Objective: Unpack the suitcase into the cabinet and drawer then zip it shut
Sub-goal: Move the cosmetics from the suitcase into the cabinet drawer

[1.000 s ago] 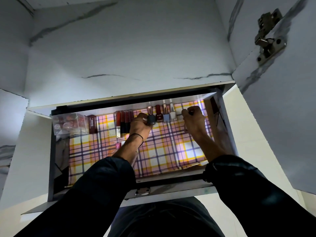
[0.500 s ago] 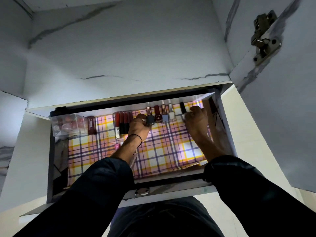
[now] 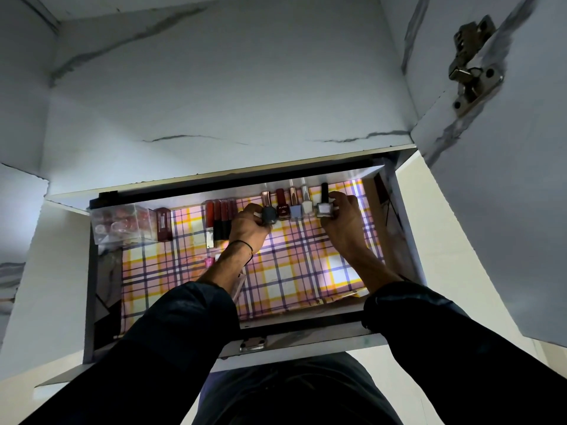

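The open drawer (image 3: 306, 325) is lined with pink, yellow and purple plaid paper. A row of nail polish bottles stands along its back wall. My left hand (image 3: 249, 226) pinches the dark grey-blue bottle (image 3: 269, 213) at the row's left end. My right hand (image 3: 343, 219) holds the pale bottle with a black cap (image 3: 323, 207) at the right end. Between them stand a dark red bottle (image 3: 282, 207), a light blue one (image 3: 295, 210) and a white one (image 3: 306, 205). The suitcase is out of view.
Several lipstick tubes (image 3: 219, 220) lie left of my left hand, then a maroon case (image 3: 163, 223) and a clear box of small items (image 3: 121, 223) in the back left corner. A small pink item (image 3: 209, 261) lies by my left forearm. The open cabinet door (image 3: 497, 185) hangs at right.
My right hand has set the black-capped pale bottle upright at the right end of the row and still holds it. My left hand stays on the grey-blue bottle.
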`<action>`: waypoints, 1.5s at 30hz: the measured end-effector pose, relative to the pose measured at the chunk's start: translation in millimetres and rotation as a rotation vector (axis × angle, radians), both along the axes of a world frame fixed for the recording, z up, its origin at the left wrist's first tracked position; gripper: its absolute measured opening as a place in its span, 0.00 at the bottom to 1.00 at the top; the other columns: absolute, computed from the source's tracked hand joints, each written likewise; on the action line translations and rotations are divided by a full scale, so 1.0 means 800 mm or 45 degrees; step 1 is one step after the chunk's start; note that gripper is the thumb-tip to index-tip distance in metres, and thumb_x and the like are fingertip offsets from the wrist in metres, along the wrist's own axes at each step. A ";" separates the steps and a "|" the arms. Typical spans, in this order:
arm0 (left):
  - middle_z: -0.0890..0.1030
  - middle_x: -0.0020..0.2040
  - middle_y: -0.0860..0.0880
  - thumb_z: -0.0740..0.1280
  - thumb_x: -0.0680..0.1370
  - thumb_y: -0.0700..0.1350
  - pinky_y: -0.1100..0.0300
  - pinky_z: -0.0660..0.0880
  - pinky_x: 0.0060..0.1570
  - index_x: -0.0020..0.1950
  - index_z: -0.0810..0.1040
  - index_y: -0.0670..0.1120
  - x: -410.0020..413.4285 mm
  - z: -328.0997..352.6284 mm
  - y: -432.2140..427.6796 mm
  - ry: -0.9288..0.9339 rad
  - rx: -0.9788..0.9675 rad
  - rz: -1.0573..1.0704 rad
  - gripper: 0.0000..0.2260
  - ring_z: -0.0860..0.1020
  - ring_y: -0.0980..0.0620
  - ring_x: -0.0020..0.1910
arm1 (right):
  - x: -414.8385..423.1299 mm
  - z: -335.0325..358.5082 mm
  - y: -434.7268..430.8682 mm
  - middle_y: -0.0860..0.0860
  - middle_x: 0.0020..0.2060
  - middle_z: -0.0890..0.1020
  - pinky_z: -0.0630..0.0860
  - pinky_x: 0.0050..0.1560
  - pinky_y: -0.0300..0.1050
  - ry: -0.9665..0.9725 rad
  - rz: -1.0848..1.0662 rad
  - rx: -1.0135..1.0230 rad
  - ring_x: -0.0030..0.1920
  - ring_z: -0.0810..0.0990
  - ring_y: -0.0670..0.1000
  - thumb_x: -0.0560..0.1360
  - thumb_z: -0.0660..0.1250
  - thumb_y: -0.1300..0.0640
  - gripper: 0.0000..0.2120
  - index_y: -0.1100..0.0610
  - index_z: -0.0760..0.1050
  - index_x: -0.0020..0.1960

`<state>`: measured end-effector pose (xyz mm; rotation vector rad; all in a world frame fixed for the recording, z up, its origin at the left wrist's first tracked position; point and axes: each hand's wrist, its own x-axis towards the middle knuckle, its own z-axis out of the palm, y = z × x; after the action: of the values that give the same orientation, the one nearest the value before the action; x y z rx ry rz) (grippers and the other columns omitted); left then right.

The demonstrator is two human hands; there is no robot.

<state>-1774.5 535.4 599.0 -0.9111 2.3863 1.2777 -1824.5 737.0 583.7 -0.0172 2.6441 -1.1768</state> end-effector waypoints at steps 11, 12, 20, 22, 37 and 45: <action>0.83 0.52 0.43 0.72 0.74 0.36 0.61 0.74 0.49 0.59 0.77 0.44 0.001 0.002 0.000 0.019 0.023 0.037 0.15 0.81 0.47 0.52 | -0.002 0.003 0.002 0.57 0.62 0.74 0.77 0.60 0.51 0.017 0.121 -0.046 0.60 0.76 0.56 0.76 0.71 0.62 0.21 0.58 0.73 0.69; 0.83 0.52 0.44 0.72 0.74 0.36 0.61 0.74 0.48 0.59 0.77 0.44 0.001 0.002 0.000 0.021 0.025 0.039 0.15 0.80 0.48 0.52 | -0.002 0.003 0.001 0.57 0.62 0.74 0.77 0.60 0.50 0.014 0.113 -0.051 0.60 0.76 0.55 0.76 0.71 0.62 0.22 0.58 0.73 0.69; 0.83 0.54 0.43 0.71 0.75 0.35 0.61 0.74 0.49 0.60 0.77 0.44 0.002 0.005 0.001 0.031 0.029 0.038 0.15 0.80 0.48 0.53 | 0.001 0.002 0.000 0.57 0.62 0.74 0.76 0.56 0.46 0.024 0.100 -0.051 0.59 0.75 0.54 0.77 0.71 0.61 0.20 0.57 0.73 0.68; 0.83 0.54 0.43 0.70 0.75 0.35 0.62 0.74 0.49 0.61 0.77 0.43 0.003 0.005 0.000 0.035 0.039 0.039 0.15 0.80 0.48 0.53 | 0.002 0.002 -0.001 0.57 0.62 0.75 0.74 0.55 0.43 0.036 0.092 -0.042 0.59 0.75 0.54 0.77 0.71 0.60 0.20 0.58 0.74 0.68; 0.80 0.55 0.48 0.69 0.77 0.40 0.62 0.73 0.49 0.67 0.74 0.46 0.035 0.031 -0.011 0.036 0.003 0.128 0.18 0.78 0.50 0.52 | 0.021 0.037 -0.022 0.61 0.64 0.69 0.73 0.55 0.50 0.097 -0.173 0.088 0.62 0.70 0.60 0.73 0.70 0.64 0.23 0.61 0.70 0.67; 0.79 0.48 0.50 0.62 0.77 0.37 0.79 0.67 0.27 0.59 0.80 0.42 0.119 0.087 -0.053 0.208 -0.142 0.224 0.12 0.71 0.62 0.34 | 0.089 0.114 -0.129 0.57 0.48 0.79 0.71 0.45 0.35 0.194 0.248 -0.309 0.45 0.75 0.49 0.72 0.63 0.67 0.11 0.62 0.78 0.53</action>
<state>-1679.5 493.3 668.3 -1.1104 2.5738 1.3400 -1753.3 633.8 675.2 -0.4130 2.5344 -1.4699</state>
